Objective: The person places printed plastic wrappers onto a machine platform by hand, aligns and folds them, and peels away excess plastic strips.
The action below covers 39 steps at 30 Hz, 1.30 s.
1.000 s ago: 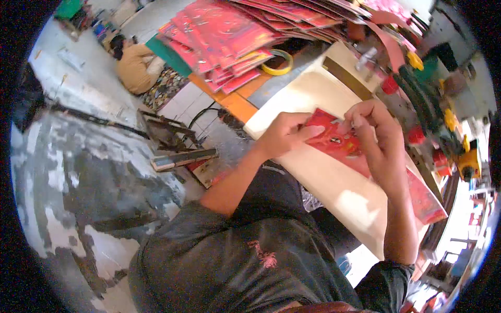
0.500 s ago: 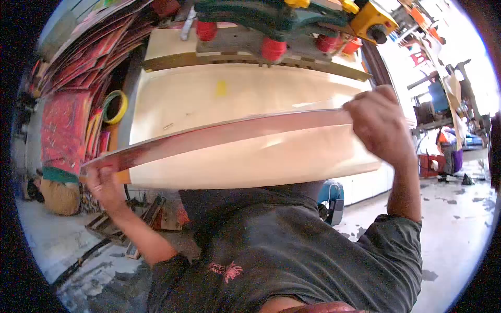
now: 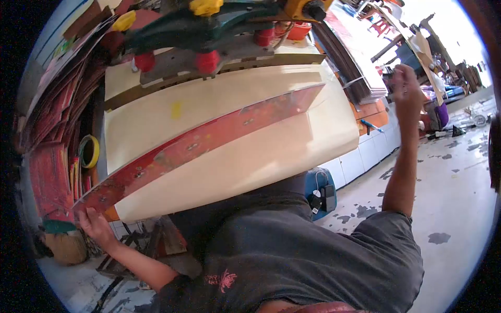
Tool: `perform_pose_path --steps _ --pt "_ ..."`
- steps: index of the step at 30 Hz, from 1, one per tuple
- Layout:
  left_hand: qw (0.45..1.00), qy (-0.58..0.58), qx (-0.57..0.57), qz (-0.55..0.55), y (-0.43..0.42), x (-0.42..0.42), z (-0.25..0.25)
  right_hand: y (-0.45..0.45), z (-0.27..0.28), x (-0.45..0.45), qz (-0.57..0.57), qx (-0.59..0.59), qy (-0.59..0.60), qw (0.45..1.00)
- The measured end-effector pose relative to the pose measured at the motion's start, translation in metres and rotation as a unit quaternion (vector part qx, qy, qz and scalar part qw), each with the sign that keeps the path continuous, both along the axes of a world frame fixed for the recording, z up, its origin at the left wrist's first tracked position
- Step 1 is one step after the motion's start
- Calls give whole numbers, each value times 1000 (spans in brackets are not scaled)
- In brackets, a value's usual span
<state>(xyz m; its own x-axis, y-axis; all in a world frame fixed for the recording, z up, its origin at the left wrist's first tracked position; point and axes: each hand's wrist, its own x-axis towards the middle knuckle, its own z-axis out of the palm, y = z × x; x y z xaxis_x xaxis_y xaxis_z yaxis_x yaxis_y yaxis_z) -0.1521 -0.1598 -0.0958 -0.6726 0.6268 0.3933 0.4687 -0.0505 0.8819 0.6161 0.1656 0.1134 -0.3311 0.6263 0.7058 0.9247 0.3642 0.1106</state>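
Observation:
A long, thin strip with a red flowered pattern (image 3: 193,143) stands on edge across the cream sheet (image 3: 250,167), running from lower left to upper right. Its near-left end is gripped by my left hand (image 3: 97,229), closed with the fingertips on the lower edge. My right hand (image 3: 408,91) is raised off to the right, apart from the strip, slightly blurred, with fingers loosely apart and nothing seen in them. The strip's far-right end reaches over the sheet, with no hand on it.
Behind the sheet stands a dark green machine (image 3: 209,28) with red and yellow knobs. Red sheets (image 3: 49,175) and a yellow tape roll (image 3: 88,151) are at left. Stacked boards (image 3: 355,68) and a blue pen-like tool (image 3: 371,126) lie at right. A blue stool-like object (image 3: 313,182) stands below.
My right hand has let go of the strip's right end and moved away to the right. My left hand still holds the other end. The view has shifted and tilted.

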Motion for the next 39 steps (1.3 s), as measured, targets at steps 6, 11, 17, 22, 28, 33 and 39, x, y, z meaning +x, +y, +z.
perform_pose_path --steps 6,11,17,22,28,33,39 --pt "999 -34 8 26 6 -1 -7 -47 -16 -126 98 -231 160 955" --pt "997 -65 46 -14 14 17 -7 -40 -39 -165 253 -166 9 953" --pt "998 -37 15 -56 7 1 -20 -26 -39 -171 301 -222 29 927" --pt "997 -33 32 -55 15 20 -16 -32 -34 -176 299 -290 151 897" --pt "999 -8 -36 25 10 17 -17 -12 -40 -145 125 -49 147 980" --pt "998 -57 2 -11 -4 -4 -28 40 -16 13 -85 152 101 979" --pt "984 -151 57 -72 27 41 13 -19 11 -21 45 -67 371 925"
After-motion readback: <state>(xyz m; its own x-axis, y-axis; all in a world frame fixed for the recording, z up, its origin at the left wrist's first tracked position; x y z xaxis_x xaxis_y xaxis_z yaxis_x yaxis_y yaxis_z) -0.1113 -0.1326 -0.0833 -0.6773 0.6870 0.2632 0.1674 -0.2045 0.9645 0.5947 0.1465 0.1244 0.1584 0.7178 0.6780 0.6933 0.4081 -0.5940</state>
